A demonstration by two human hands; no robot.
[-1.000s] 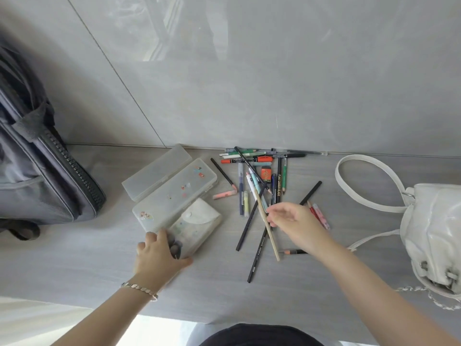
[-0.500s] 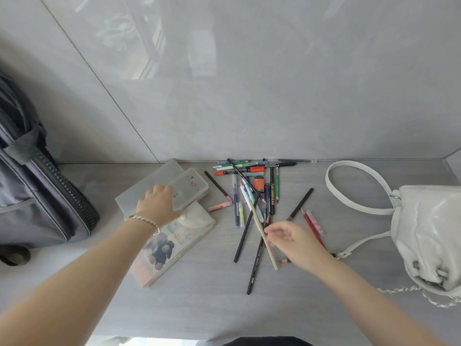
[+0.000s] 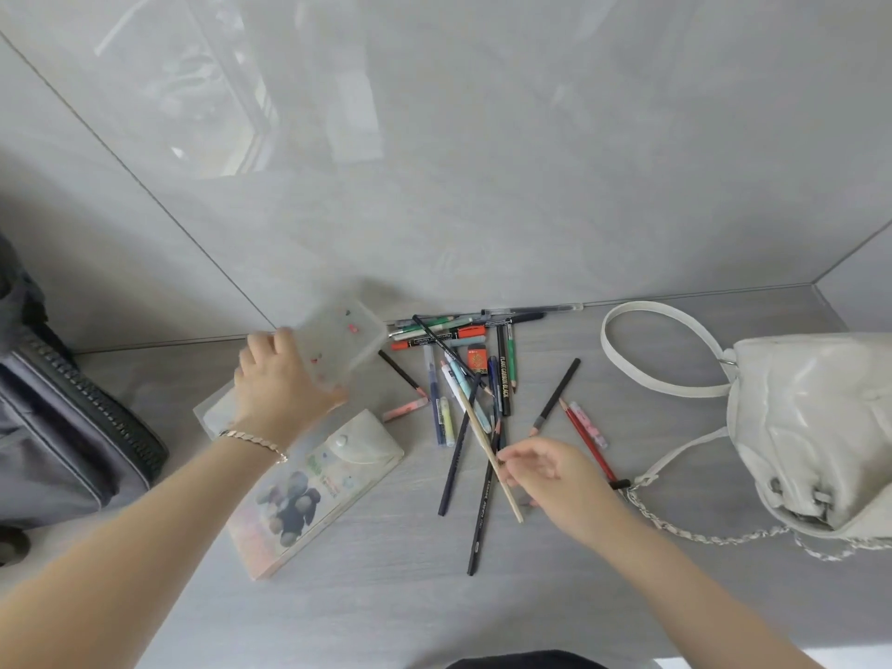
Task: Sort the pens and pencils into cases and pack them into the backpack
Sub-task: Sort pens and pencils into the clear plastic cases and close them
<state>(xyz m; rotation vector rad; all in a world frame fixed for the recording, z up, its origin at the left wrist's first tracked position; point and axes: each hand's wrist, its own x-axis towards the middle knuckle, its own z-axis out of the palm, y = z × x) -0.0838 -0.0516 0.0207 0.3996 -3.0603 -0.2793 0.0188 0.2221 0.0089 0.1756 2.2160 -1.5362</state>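
On the table, your left hand (image 3: 277, 386) grips the light, slippery plastic case (image 3: 345, 347) by its end, while your right hand (image 3: 550, 475) pinches a thin, stiff wooden pencil (image 3: 487, 446) near its lower end.

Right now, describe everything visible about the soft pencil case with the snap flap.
The soft pencil case lies flat and closed on the grey table, angled with its rounded flap end toward the pile of pens. It looks like translucent plastic, with a white snap button on the flap and a print of dark round shapes and pastel colours on the body. Neither hand seems to touch it; the left forearm crosses just above its upper left side.
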